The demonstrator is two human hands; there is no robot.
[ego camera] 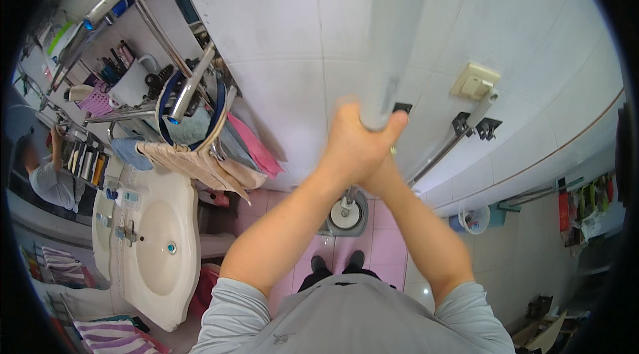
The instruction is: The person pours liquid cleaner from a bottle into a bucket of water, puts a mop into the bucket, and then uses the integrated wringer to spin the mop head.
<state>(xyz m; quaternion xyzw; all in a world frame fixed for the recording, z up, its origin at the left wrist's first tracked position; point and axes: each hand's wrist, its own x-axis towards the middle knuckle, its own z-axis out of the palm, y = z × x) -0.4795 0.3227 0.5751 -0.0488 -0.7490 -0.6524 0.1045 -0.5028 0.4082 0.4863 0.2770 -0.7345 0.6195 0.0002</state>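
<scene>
My left hand is closed around the lower visible part of a long pale pole, blurred by motion, which runs up past the top of the view. My right hand meets it just below on the same pole; the left hand hides most of its fingers. Beneath both hands a grey mop bucket stands on the pink floor tiles. Inside it is a round white disc with a shaft rising from its middle. Where the pole's lower part runs is hidden by my hands.
At left are a washbasin, a hand-soap bottle and a metal rack with towels. A steel-handled pole hangs from black wall hooks near a light switch. Buckets stand at right.
</scene>
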